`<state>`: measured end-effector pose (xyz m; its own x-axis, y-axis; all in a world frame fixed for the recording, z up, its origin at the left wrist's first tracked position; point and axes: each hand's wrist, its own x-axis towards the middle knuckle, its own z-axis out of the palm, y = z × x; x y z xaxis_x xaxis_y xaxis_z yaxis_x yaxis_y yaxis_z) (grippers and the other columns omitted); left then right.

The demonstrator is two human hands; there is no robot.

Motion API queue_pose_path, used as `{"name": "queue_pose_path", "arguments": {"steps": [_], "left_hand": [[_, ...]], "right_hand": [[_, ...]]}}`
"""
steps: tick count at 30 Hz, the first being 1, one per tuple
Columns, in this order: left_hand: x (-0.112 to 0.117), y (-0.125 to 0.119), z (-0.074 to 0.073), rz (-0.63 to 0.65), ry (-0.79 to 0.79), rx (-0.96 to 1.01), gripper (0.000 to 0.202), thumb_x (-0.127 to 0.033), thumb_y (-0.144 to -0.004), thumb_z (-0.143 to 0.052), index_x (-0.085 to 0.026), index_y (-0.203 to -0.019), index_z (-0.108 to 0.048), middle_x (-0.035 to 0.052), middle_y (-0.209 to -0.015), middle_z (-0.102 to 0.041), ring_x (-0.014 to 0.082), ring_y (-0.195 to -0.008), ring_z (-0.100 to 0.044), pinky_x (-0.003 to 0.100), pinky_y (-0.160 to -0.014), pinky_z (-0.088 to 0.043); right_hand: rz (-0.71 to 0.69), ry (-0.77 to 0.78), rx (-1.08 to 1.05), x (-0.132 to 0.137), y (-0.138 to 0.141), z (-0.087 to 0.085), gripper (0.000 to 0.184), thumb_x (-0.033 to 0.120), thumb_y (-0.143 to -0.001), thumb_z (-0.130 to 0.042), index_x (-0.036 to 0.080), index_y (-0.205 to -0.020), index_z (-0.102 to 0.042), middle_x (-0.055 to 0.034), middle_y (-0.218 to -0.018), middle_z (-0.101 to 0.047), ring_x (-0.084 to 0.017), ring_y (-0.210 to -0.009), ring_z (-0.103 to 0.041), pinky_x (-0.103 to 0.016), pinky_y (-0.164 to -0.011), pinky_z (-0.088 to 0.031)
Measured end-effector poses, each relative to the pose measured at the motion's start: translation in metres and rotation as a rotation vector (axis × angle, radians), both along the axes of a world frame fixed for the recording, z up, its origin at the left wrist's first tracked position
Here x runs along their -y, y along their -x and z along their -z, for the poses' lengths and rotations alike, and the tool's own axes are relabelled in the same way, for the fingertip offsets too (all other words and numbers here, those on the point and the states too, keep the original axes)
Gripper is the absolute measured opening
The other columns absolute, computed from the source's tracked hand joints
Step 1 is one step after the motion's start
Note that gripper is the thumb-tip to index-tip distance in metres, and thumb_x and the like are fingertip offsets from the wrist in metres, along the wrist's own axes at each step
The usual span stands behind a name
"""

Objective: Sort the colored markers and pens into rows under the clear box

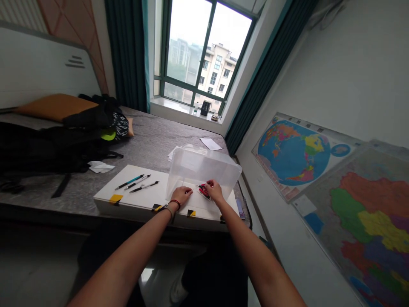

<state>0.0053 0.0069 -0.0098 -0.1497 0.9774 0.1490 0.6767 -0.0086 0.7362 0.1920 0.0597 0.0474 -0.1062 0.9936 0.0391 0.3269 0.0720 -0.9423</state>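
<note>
My right hand (214, 190) is closed on a small bundle of red and black pieces (203, 191), too small to name exactly; something clear seems to surround them. To its left, my left hand (181, 195) rests low over the white board with fingers curled together; whether anything is between them is hidden. Both hands are at the open side of a clear plastic box (207, 164), which stands tipped on the white board (128, 200). Left of the box lie a blue pen (129, 182), a grey and black pen (137, 182) and a clear-barrelled pen (144, 186).
Yellow and black tape (116, 199) marks the board's front edge. A grey bed surface (153, 128) lies beneath, with black bags (47, 145), crumpled tissue (100, 166) and white paper (211, 143). A purple packet (240, 209) sits right of the board. Wall maps (295, 149) hang at right.
</note>
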Motion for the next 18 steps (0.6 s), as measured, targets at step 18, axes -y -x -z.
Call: {"name": "queue_pose_path", "arguments": {"steps": [18], "left_hand": [[0.003, -0.002, 0.000, 0.012, -0.042, -0.130, 0.029, -0.042, -0.084, -0.053, -0.027, -0.089, -0.077, 0.0077, -0.091, -0.072, 0.0222, -0.086, -0.064, 0.028, -0.075, -0.044]], "right_hand": [[-0.066, -0.316, 0.568, 0.008, -0.015, 0.014, 0.013, 0.009, -0.080, -0.062, 0.020, -0.076, -0.058, -0.0087, -0.088, -0.060, -0.020, -0.084, -0.056, -0.027, -0.073, -0.039]]}}
